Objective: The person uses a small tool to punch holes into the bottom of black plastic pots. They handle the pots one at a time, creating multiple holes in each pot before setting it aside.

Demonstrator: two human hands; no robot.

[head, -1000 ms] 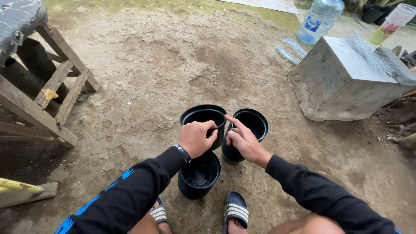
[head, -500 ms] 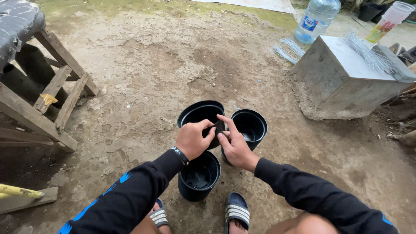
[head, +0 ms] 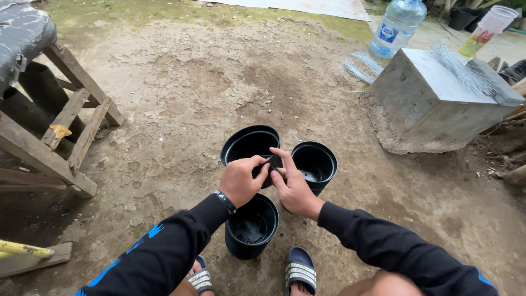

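Pinching at the near rim of the back-left round black plastic pot [head: 249,145], the left hand [head: 241,181] has its fingers curled tight on the edge, where that pot meets the back-right round black plastic pot [head: 315,164]. The right hand [head: 293,189] reaches to the same spot, fingers stretched and narrow against the touching rims; whether it clamps anything small there I cannot tell. Both pots stand on the cracked bare earth [head: 181,98], tilted slightly toward the person. A third black plastic pot [head: 252,227] stands upright just below the hands, between the two dark striped sandals [head: 298,271].

Well apart at the upper right, a large clear plastic water bottle with a blue label [head: 397,27] stands on the ground beside a grey concrete block [head: 433,109]. A clear plastic cup with a yellow and red label [head: 487,30] sits at the block's far corner, next to a bundle of thin pale wires [head: 460,68] lying across its top. More pale wires [head: 361,66] lie on the ground near the bottle. A rough wooden bench frame [head: 60,131] stands at the left.
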